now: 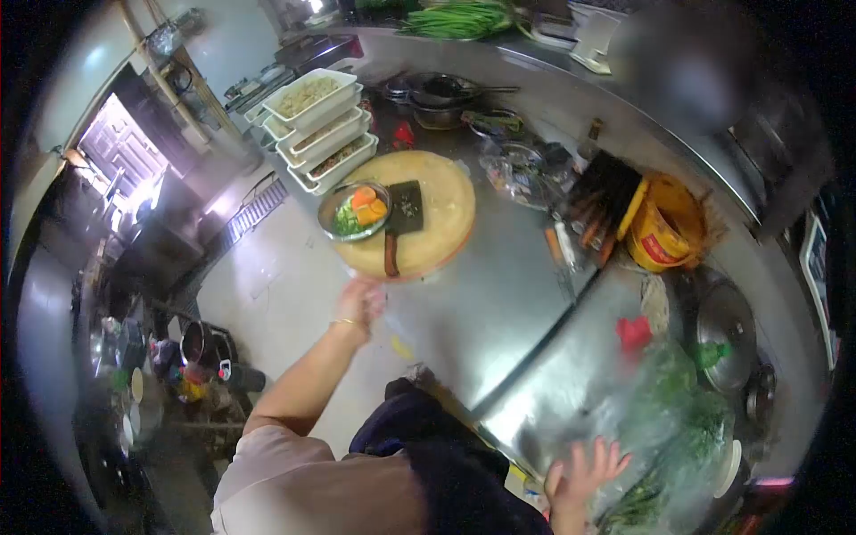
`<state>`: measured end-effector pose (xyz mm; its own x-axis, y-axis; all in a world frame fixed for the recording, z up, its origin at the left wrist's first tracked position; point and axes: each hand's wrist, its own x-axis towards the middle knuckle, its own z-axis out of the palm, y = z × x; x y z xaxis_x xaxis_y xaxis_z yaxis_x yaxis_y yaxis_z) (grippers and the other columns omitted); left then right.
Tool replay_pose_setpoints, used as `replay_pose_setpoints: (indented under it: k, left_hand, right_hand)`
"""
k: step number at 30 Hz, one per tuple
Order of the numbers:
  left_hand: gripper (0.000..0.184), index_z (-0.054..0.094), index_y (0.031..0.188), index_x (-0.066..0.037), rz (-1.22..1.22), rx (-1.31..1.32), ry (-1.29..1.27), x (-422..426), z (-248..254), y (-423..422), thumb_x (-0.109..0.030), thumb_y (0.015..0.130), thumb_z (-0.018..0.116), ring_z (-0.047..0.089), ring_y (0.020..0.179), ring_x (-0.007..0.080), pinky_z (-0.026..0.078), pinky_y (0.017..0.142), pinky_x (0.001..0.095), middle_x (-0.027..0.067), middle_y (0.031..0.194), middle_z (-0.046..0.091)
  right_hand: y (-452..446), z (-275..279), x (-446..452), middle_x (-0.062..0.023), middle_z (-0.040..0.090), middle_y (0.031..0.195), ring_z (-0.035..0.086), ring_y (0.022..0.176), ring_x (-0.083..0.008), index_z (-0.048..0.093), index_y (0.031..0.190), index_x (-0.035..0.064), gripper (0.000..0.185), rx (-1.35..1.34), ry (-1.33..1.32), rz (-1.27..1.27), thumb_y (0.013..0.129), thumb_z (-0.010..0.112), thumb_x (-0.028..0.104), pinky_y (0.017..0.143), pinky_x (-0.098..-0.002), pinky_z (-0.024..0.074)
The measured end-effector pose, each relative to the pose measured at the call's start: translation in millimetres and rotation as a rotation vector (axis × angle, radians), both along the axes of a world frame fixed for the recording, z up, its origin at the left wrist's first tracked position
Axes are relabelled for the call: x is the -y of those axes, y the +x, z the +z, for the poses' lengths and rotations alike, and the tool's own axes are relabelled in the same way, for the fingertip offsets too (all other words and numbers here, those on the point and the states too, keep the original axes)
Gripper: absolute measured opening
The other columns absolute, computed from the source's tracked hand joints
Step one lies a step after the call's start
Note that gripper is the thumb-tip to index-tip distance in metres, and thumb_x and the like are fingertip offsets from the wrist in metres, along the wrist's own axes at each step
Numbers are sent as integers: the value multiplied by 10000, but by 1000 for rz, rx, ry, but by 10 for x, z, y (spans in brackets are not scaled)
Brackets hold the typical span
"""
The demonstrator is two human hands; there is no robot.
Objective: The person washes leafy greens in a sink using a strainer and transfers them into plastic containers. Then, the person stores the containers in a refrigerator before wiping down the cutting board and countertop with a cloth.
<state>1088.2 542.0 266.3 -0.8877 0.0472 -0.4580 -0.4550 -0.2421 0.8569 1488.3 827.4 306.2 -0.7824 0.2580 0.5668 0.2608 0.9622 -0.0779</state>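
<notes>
My left hand [361, 301] hangs blurred just below the near edge of the round cutting board [446, 201]; its fingers are smeared, and whether it holds anything is unclear. On the board lies a cleaver [406, 209] with its wooden handle toward me. A metal bowl [330, 214] with orange and green cut vegetables [361, 209] stands at the board's left side. At the lower right, my right hand [588, 473] has its fingers spread with nothing in them, beside a clear plastic bag [664, 392] of leafy greens [704, 428].
Stacked white trays [325, 129] of food stand behind the board on the left. A knife rack [606, 201] and a yellow bucket [664, 232] are at the right. A red object [633, 333] lies near the bag. Pans [441, 94] sit at the back.
</notes>
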Motion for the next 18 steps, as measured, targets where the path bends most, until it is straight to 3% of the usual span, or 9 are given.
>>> replay_pose_setpoints:
  k: [1,2,3,6,9,10,13,16,18]
  left_hand:
    - [257,546,1062,-108,236,84,67,276,-130,-467,-221,832,565,583,891,188,500,722,335,51,1007,597]
    - [216,538,1007,-122,330,127,105,491,-216,-834,-250,838,580,569,860,180,499,697,334,41,963,576]
    - [189,530,952,-137,414,173,141,656,-348,-1165,-278,844,594,555,829,172,498,673,334,31,918,556]
    - [209,527,928,-159,217,168,244,1113,-786,-1951,-331,851,620,541,870,173,497,682,351,20,932,547]
    - [185,503,840,-162,248,81,-77,912,-251,-2038,-292,847,634,532,818,162,504,653,366,8,840,541]
    - [164,470,774,-150,232,103,-70,881,-160,-2104,-185,827,621,530,757,151,512,627,382,7,770,536]
    - [167,448,738,-141,131,109,-103,1026,-242,-2346,-110,803,598,527,721,146,517,618,380,15,742,530]
    - [158,460,745,-129,43,-23,-105,1011,-96,-2379,-46,794,584,532,709,136,518,611,332,7,750,532]
    - [152,477,755,-128,-30,-97,-46,915,95,-2362,-24,807,574,550,710,126,515,600,294,-4,759,545]
  right_hand:
    - [-314,13,67,-155,459,1260,327,1268,-373,590,1047,111,298,-55,-23,-56,803,537,273,1055,-655,121]
    - [-650,22,133,-180,442,1283,306,1275,-404,589,1032,77,307,-94,-7,-43,752,549,196,1052,-635,143]
    - [-1015,3,231,-169,455,1264,318,1267,-396,593,1030,89,298,-107,-48,-56,761,554,210,1056,-629,138]
    - [-2155,-107,576,-144,483,1220,347,1248,-374,609,1020,113,282,-152,-248,-77,765,579,231,1065,-607,130]
    - [-2985,103,1053,-129,502,1201,373,1230,-355,634,1000,115,291,-40,-438,17,724,616,208,1068,-589,120]
    - [-3199,185,1151,-113,519,1185,397,1210,-344,641,1001,118,304,-6,-456,100,710,634,205,1071,-580,114]
    - [-3618,174,1283,-116,537,1168,457,1149,-323,639,1020,113,307,91,-509,297,721,660,182,1000,-553,309]
    - [-3797,145,1318,-133,543,1174,507,1093,-332,609,1074,81,363,119,-495,330,726,675,156,928,-501,408]
    - [-3851,198,1382,-160,534,1189,528,1064,-350,573,1122,53,423,125,-758,264,727,687,154,909,-476,430]
